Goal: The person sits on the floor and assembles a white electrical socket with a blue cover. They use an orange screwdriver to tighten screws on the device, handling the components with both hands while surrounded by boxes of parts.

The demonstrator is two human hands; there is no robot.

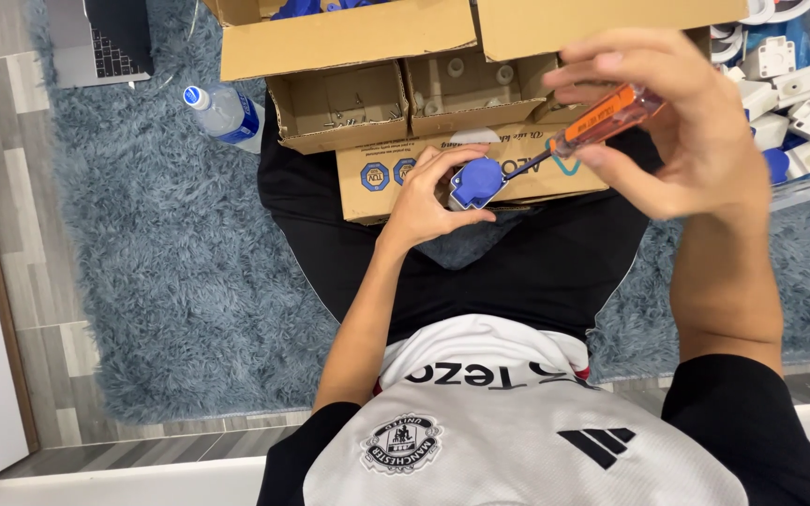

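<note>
While gripped, small blue socket (476, 181).

You hold a small blue plastic part (476, 182) with a rounded face, tilted up above your lap and just before the cardboard box. Its face meets the thin metal shaft of an orange, clear-handled screwdriver (602, 122), which slants down from upper right toward it.

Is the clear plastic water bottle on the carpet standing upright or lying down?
Lying down: the clear plastic water bottle rests on its side on the grey-blue shaggy carpet.
</note>
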